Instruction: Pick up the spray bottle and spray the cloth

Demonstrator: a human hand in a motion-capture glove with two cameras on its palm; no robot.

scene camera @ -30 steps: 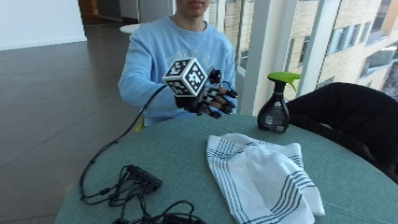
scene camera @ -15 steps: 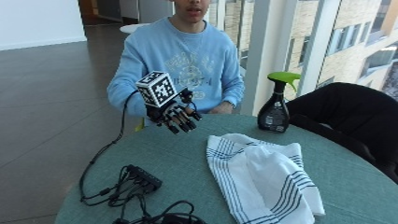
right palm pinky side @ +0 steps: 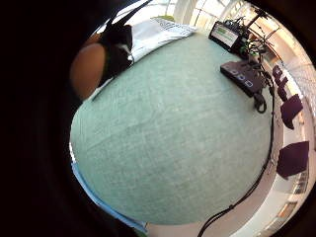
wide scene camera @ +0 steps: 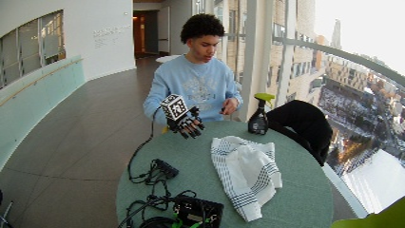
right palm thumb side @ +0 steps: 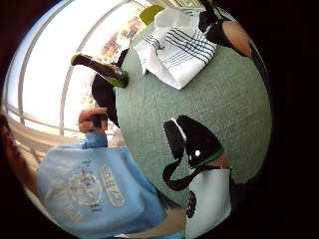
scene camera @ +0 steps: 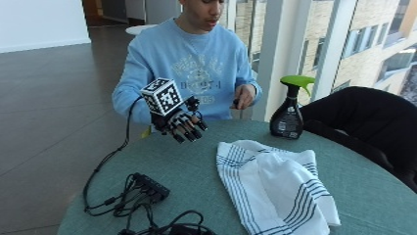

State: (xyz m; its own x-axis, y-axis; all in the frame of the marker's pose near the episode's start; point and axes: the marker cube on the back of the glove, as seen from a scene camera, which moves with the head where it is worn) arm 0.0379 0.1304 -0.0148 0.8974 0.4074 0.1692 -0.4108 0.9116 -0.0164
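Our gloved right hand (scene camera: 182,126) hovers above the round green table (scene camera: 196,171), fingers spread, holding nothing. The spray bottle (scene camera: 289,110) stands upright at two o'clock, well apart, beyond the striped cloth (scene camera: 273,188). A hurried sideways reach could tip the tall bottle, we judge.

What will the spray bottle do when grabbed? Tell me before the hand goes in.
The spray bottle stands upright, tall on a small base near the table edge, so a sideways knock would probably tip it. Its dark body looks rigid, likely plastic. The narrow neck under the green trigger probably suits the gloved right hand.
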